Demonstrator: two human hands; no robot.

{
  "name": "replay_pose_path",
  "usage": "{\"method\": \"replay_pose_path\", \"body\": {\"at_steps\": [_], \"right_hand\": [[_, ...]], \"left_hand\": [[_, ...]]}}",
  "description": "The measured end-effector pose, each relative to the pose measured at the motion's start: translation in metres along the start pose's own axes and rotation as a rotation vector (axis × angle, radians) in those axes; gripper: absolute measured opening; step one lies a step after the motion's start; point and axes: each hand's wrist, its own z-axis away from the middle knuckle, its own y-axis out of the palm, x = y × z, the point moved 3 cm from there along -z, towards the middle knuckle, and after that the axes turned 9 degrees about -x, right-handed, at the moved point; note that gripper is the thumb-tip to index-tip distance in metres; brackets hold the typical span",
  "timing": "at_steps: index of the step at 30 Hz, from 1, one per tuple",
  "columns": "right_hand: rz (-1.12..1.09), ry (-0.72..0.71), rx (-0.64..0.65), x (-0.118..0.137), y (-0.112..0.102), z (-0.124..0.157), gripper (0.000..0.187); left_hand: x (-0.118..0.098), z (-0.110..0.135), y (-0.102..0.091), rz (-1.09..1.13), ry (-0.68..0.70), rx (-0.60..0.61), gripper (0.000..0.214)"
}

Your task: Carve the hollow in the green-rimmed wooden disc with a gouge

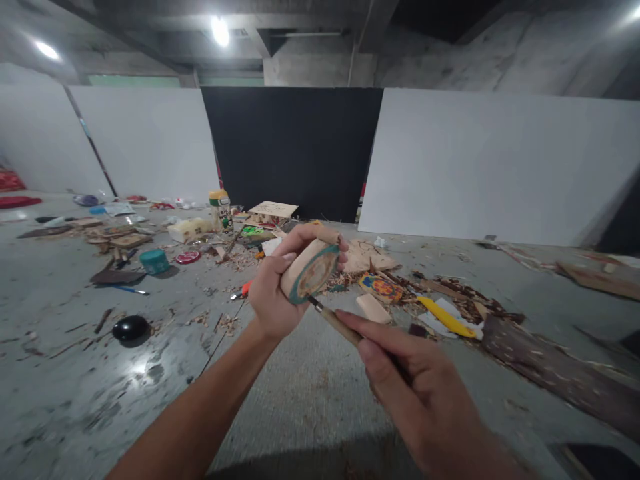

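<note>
My left hand is closed around a thick round wooden piece, held tilted above the floor. Its face carries a teal painted ring around a paler, carved-looking middle. In my right hand is a carving chisel with a wooden handle and a short dark metal blade. The blade's tip meets the lower edge of the wooden piece, though whether it cuts into it I cannot tell. Below and to the right lie a pale wood block and a painted blue, yellow and red piece.
Wood shavings litter the concrete floor. On the right lie a yellow tool and a long dark bark slab. A black rounded object, a teal container and a yellow-capped bottle stand left. Panels line the back.
</note>
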Motion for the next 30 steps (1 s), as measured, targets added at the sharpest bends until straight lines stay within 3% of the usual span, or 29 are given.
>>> {"method": "replay_pose_path", "body": {"at_steps": [5,11,14,17,21,30], "right_hand": [[-0.340,0.307,0.032,-0.010,0.013,0.007,0.046],[-0.731,0.637,-0.015,-0.002,0.021,0.005,0.051],[-0.853,0.766,0.042,-0.003,0.018,0.002,0.046],[-0.906,0.858,0.109,-0.009,0.013,-0.004,0.039],[-0.800,0.751,0.109,-0.017,0.007,-0.013,0.035],[-0.464,0.448,0.146,-0.023,-0.005,-0.016,0.034]], "left_hand": [[0.000,0.003,-0.004,-0.132,0.181,-0.038,0.034],[-0.003,0.007,0.000,-0.217,0.303,-0.059,0.031],[0.002,0.003,0.000,-0.067,0.218,-0.127,0.033],[0.011,-0.003,0.000,0.132,0.003,-0.277,0.039],[0.013,-0.006,0.000,0.169,-0.114,-0.337,0.041],[0.007,-0.005,0.000,0.147,-0.067,-0.109,0.034]]}}
